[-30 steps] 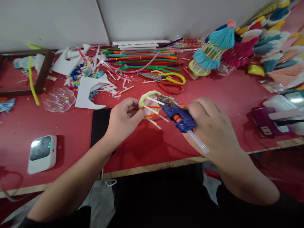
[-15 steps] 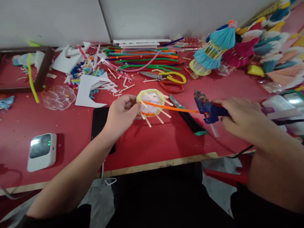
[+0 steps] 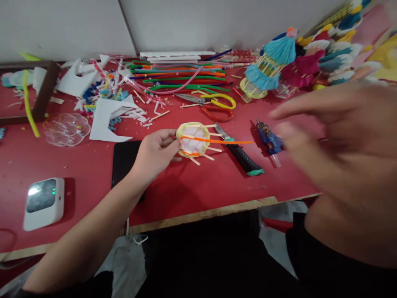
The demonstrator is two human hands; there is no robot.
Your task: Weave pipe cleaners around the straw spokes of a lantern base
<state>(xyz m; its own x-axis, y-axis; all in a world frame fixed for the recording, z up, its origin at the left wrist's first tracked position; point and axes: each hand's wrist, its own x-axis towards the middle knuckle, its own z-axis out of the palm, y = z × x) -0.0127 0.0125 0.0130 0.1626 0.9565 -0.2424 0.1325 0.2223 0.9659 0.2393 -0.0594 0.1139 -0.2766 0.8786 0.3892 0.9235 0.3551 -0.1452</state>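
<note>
Between thumb and fingers, my left hand (image 3: 159,153) grips the left rim of a small round craft base (image 3: 194,145) with a yellow edge and thin wooden sticks poking outward. An orange pipe cleaner (image 3: 229,142) runs across it, its free end reaching right. My right hand (image 3: 335,140), blurred and close to the camera, is raised with thumb and forefinger apart and nothing between them. Behind it a blue glue gun (image 3: 269,138) lies on the table, its handle hidden by the hand. A utility knife (image 3: 243,155) with a black and green handle lies between the base and the glue gun.
Scissors (image 3: 217,103) with yellow and red handles lie beyond the base, before several pipe cleaners (image 3: 186,78). A blue yarn-covered model (image 3: 273,62) stands at back right. A black phone (image 3: 124,161) lies under my left forearm, a white device (image 3: 45,203) farther left.
My right hand has let go of the glue gun, which now rests on the table, and has risen toward the camera. My left hand still holds the base.
</note>
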